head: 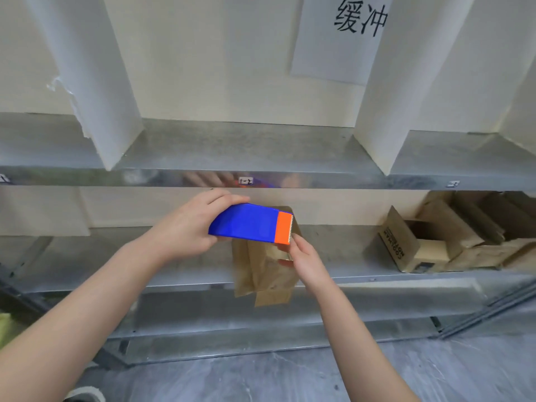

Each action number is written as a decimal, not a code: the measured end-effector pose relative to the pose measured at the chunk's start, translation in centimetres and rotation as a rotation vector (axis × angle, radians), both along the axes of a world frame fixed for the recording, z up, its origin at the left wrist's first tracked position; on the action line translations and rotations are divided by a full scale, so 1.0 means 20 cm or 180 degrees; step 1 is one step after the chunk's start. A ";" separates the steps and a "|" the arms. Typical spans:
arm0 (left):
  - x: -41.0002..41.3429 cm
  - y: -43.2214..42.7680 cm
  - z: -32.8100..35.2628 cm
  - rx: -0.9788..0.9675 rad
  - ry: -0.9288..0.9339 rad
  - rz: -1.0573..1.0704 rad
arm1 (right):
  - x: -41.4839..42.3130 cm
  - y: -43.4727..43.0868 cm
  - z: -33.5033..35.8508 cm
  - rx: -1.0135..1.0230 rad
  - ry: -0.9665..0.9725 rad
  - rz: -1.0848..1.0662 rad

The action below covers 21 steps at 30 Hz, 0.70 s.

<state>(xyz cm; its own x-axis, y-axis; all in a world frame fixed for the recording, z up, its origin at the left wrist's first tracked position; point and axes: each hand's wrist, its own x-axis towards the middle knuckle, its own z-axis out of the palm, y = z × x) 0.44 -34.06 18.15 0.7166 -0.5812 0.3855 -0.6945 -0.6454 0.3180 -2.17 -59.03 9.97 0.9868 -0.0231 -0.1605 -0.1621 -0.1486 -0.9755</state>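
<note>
Dispenser (246,223), blue with an orange toothed end, lies crosswise in the left hand (185,230), whose fingers wrap over its top while the thumb clamps from below. It is held in front of the lower shelf (377,281), just under the lip of the upper shelf (261,152). Its toothed end touches the top of a brown carton (266,271), which stands on end and hangs past the lower shelf's front edge. The right hand (304,256) grasps the carton's upper right edge just beneath the teeth, thumb in front and a finger showing behind. Whether any tape runs from the teeth to the carton is too fine to make out. Opened boxes (420,242) lie well to the right on the same shelf. A sign (342,39) hangs on the wall above.
</note>
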 end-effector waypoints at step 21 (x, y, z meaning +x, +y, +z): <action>-0.19 0.09 -0.30 0.0486 0.0868 0.1131 | 0.03 -0.68 -0.31 -0.0863 0.0376 -0.0481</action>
<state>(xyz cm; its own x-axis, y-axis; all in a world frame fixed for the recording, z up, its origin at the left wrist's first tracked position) -3.34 -32.23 12.23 0.9446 -0.3171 0.0847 -0.3265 -0.8815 0.3411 -1.58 -72.56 3.72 0.9438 -0.2254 -0.2416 -0.3119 -0.3660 -0.8768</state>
